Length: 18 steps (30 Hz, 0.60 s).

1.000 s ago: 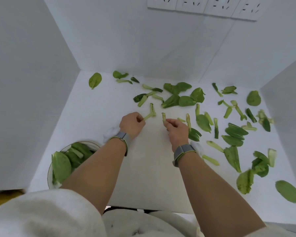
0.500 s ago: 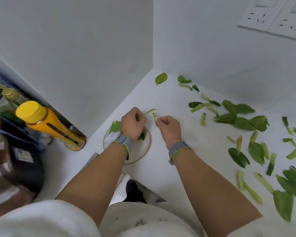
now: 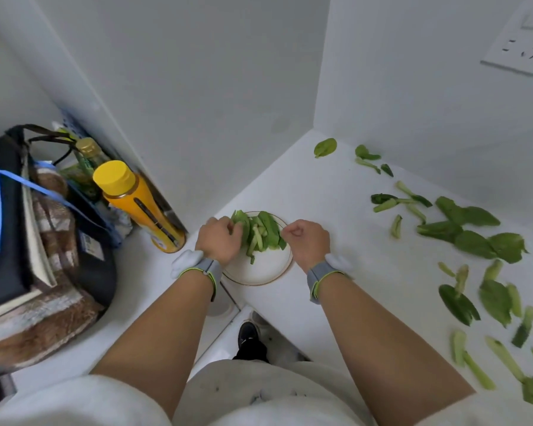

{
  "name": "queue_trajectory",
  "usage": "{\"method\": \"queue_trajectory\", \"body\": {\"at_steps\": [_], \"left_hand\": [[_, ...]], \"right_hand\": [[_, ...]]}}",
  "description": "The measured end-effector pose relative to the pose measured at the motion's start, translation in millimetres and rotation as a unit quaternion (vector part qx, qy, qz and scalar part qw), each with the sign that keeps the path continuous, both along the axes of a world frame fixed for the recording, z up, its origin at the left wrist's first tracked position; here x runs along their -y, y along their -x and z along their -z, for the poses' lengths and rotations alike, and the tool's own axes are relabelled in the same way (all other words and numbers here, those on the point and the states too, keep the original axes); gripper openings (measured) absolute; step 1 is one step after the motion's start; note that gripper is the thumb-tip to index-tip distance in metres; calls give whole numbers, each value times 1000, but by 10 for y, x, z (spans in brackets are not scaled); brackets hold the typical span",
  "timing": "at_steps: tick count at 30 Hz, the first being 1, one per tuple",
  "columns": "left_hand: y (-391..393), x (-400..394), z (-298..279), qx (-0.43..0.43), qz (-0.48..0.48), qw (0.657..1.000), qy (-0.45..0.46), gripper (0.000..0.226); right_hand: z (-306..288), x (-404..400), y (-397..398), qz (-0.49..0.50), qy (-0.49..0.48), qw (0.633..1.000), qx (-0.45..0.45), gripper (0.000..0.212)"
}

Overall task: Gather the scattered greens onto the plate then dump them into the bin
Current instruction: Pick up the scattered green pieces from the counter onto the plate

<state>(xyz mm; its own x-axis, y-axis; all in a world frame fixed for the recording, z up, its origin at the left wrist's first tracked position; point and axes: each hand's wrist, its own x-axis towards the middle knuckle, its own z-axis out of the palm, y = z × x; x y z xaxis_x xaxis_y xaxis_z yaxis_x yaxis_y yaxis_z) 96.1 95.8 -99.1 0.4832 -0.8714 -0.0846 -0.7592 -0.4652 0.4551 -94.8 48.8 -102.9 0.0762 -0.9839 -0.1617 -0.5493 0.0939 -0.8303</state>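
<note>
A white plate (image 3: 260,270) with a gold rim sits at the table's left front corner, and a pile of greens (image 3: 260,232) lies on its far half. My left hand (image 3: 217,241) is over the plate's left edge, its curled fingers in the leaves at the pile's left side. At the plate's right edge my right hand (image 3: 308,242) has thumb and forefinger curled together beside the pile, with nothing seen between them. Several scattered greens (image 3: 462,229) lie across the white table (image 3: 336,272) to the right.
White walls close in the table at the back and left. Past the left wall stand a yellow-capped orange bottle (image 3: 136,204), a green bottle and a dark bag (image 3: 10,226) on a lower surface. My shoe (image 3: 248,333) shows on the floor below the table edge.
The view swung left. Both hands carried the pinched stems from mid-table to the plate; the stems now lie in the pile and my right hand is empty.
</note>
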Motion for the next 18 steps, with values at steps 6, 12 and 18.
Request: {"method": "queue_trajectory", "body": {"at_steps": [6, 12, 18], "left_hand": [[-105, -47, -17, 103, -58, 991, -55, 43], [81, 27, -212, 111, -39, 982, -149, 57], [510, 55, -379, 12, 3, 993, -121, 50]], "right_hand": [[184, -31, 293, 12, -29, 997, -65, 24], [230, -45, 314, -46, -46, 993, -97, 10], [259, -61, 678, 47, -16, 986, -159, 14]]}}
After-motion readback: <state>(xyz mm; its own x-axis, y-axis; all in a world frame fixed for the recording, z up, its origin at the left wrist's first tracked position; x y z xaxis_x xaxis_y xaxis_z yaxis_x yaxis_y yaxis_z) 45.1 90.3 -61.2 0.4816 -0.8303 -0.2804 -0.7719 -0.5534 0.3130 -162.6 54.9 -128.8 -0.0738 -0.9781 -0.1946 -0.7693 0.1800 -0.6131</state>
